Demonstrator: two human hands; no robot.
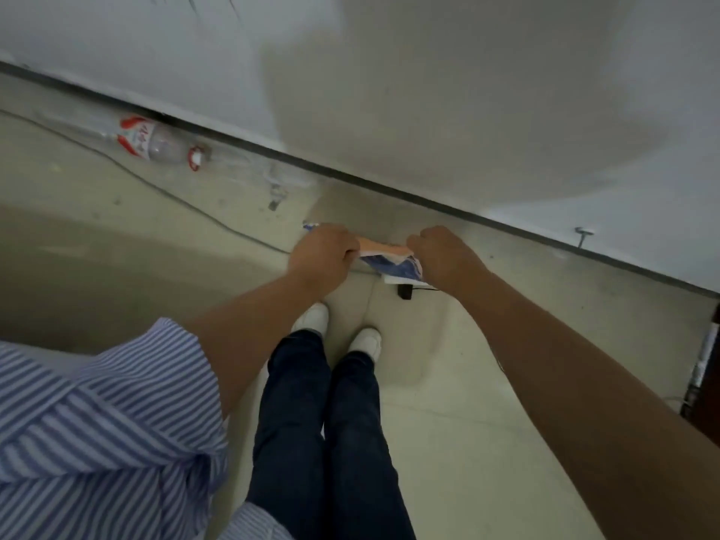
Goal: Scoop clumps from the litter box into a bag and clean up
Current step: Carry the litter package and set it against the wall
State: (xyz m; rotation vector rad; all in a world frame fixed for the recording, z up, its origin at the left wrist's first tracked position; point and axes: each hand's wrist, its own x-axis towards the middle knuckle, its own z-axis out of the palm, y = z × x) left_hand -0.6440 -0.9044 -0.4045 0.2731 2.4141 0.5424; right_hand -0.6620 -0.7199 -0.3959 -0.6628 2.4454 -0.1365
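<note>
Both of my hands reach down in front of my feet and grip a crumpled bag (389,257) with orange, blue and white print. My left hand (321,253) holds its left edge with curled fingers. My right hand (442,255) holds its right edge the same way. The bag hangs stretched between them just above the floor, near the wall. No litter box or scoop is in view.
A plastic bottle (156,144) with a red label lies on the floor by the baseboard at the left. A thin cable (187,202) runs across the floor. A small black object (405,293) lies under the bag. My white shoes (311,319) stand just behind.
</note>
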